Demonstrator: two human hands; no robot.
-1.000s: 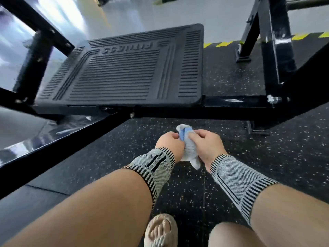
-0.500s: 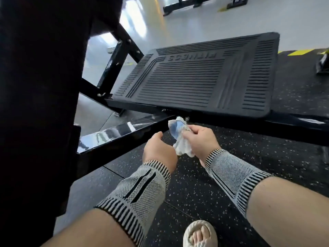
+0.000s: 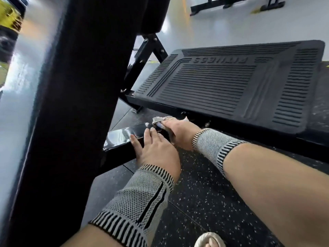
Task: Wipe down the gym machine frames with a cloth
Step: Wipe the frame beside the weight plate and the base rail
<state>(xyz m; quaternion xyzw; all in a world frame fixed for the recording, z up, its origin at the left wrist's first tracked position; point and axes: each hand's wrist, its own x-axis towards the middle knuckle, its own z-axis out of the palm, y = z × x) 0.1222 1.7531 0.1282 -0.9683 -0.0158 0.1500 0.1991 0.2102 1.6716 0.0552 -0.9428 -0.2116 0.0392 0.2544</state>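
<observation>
A person crouched beside a black gym machine presses a crumpled white cloth onto the glossy top of a low frame bar, the right hand clenched around the cloth, of which only the upper folds and a hint of blue show above the knuckles. The left hand lies flat and unclenched, fingers spread over the near edge of the same bar, just beside the right hand and holding nothing. Both forearms wear grey knitted wrist sleeves with black-striped cuffs. The cloth sits at the bar's far edge, just below the front rim of the ribbed rubber footplate, whose raised lettering reads upside down from here. A broad black upright of the machine fills the left side and hides where the bar ends. Beneath the arms lies black speckled rubber flooring, and a toe of a pale sandal pokes in at the bottom edge. Beyond the footplate, grey polished floor stretches to another machine's base at the top.
</observation>
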